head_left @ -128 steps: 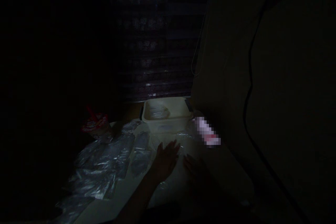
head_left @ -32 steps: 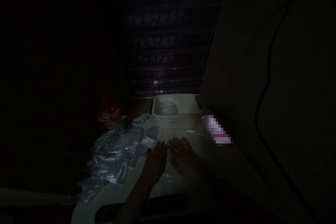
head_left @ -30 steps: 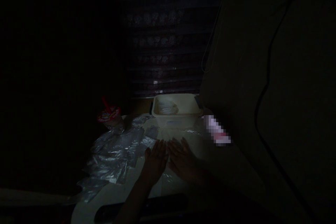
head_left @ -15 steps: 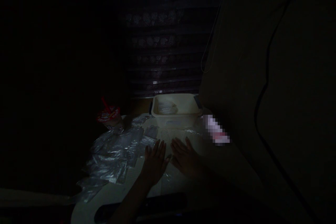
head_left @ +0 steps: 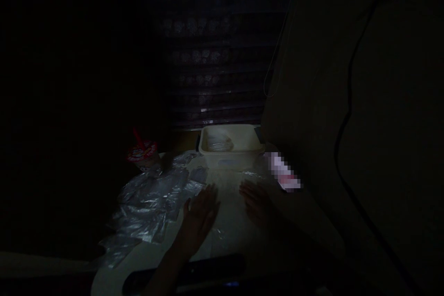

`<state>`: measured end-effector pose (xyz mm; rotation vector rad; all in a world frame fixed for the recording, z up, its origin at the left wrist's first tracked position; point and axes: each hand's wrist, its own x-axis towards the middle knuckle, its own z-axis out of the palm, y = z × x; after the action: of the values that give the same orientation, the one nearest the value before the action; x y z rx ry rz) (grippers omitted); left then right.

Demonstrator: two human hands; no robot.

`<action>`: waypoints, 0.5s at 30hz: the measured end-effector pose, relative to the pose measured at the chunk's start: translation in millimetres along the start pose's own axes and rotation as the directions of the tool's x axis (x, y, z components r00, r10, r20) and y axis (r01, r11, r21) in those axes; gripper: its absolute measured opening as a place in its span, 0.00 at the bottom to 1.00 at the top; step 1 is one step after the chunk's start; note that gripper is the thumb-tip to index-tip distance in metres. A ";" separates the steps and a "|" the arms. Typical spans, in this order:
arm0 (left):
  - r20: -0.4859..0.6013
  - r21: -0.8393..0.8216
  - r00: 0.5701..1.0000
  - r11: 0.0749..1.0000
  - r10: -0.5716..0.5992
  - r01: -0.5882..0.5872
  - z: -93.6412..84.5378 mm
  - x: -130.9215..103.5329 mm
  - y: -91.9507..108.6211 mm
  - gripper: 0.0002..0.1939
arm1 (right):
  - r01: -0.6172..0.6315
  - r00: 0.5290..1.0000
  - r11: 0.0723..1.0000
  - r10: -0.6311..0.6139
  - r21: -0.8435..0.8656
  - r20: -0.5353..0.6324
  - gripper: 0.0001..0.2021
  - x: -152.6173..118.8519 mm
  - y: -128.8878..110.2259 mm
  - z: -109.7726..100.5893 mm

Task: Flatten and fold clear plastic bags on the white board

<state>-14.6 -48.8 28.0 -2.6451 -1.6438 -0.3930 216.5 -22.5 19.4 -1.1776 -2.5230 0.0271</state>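
Observation:
In the dim light, my left hand [head_left: 200, 210] is over the pale table [head_left: 229, 185] with its fingers stretched out, slightly blurred. My right hand [head_left: 255, 203] lies apart from it to the right, fingers also extended and blurred; neither appears to hold anything. Between and below them a thin clear plastic bag or sheet [head_left: 218, 235] catches some light, its outline hard to make out. Several clear plastic bags [head_left: 149, 208] lie overlapping in a spread just left of my left hand.
Beyond my hands stands a cream plastic bin [head_left: 236, 159] with dark handles, holding some clear plastic [head_left: 219, 142]. A cup with a red lid and straw [head_left: 144, 153] stands at the back left. A pixelated pink-white item [head_left: 284, 173] lies right. A long dark object [head_left: 208, 266] is at the front edge.
My hands have moved apart: the right has shifted to the right, the left slightly to the left. The bags, bin and cup stay in place.

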 end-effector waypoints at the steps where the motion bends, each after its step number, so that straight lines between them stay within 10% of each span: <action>1: -0.015 0.005 1.000 1.000 0.013 -0.012 -2.8 -6.2 -0.2 0.23 | 0.043 0.999 0.999 -0.043 0.012 0.006 0.21 -11.0 2.4 0.1; 9: -0.128 -0.031 0.992 0.999 0.012 -0.016 11.9 -52.1 -1.6 0.20 | 0.056 0.993 0.997 -0.061 0.052 0.100 0.15 -91.8 -10.6 38.2; 15: -0.034 -0.055 0.999 0.998 -0.009 0.007 8.6 -54.2 3.7 0.20 | 0.162 0.983 0.984 -0.168 0.077 0.075 0.15 -87.0 -28.7 19.1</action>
<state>-32.3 -97.1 8.7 -2.6549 -1.6585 -0.4884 240.4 -103.7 -20.7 -0.9548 -2.6594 0.1234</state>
